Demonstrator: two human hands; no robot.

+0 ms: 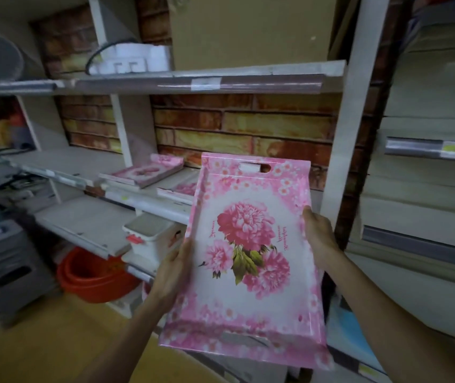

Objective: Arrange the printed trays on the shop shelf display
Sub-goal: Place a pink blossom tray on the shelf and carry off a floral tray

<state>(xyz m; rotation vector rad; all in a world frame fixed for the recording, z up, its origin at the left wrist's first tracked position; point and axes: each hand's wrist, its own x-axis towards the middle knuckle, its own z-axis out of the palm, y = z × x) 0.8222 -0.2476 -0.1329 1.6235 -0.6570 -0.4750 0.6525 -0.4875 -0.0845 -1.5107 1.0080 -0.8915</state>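
Observation:
A large pink tray (248, 258) printed with pink flowers is held upright in front of me, its long side vertical and a handle slot at each end. My left hand (173, 272) grips its left edge and my right hand (319, 233) grips its right edge. Behind it, on the middle shelf (88, 164), lies a small stack of similar pink trays (143, 174). Another pink tray (179, 190) lies flat on that shelf, partly hidden by the held tray.
A white upright post (342, 150) stands right of the tray, with price-rail shelves (428, 147) beyond it. Below are a white lidded box (148, 236), an orange basin (93, 275) and a grey stool (10, 269). The upper shelf (193, 82) carries a white item.

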